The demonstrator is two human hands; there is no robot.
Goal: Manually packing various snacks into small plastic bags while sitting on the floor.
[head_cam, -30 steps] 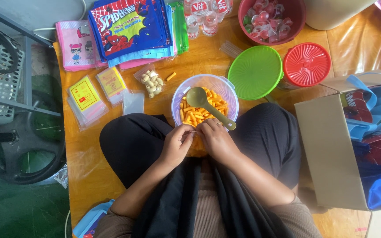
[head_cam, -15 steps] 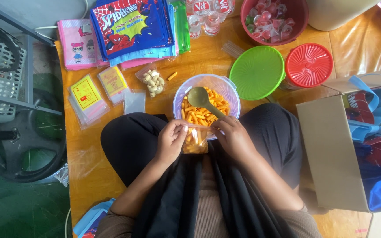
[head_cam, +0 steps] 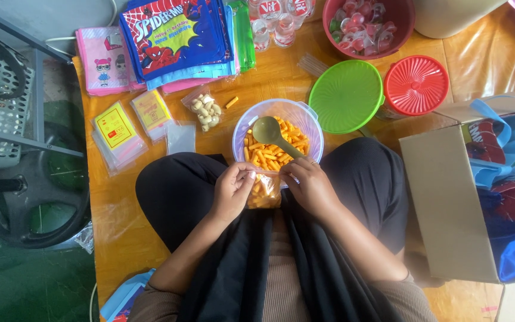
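Both hands are pinched on one small clear bag [head_cam: 264, 191] of orange snack sticks: left hand [head_cam: 232, 189] on its left top edge, right hand [head_cam: 310, 186] on the right, so the mouth stays up. It sits in the lap, touching the near rim of the bowl [head_cam: 278, 134] (spoon [head_cam: 272, 134] resting inside). Lids [head_cam: 346, 95] lie off to the right on the mat's far edge.

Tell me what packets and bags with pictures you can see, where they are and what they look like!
Small clear bag: held between left hand and right hand, filled with orange sticks.
Blue picture bags: top, stacked, with a red cartoon hero.
Pink bag: top left, flat, with a cartoon girl.
Yellow-labelled packets: left, square.
Cardboard box: right, brown, holding blue bags.
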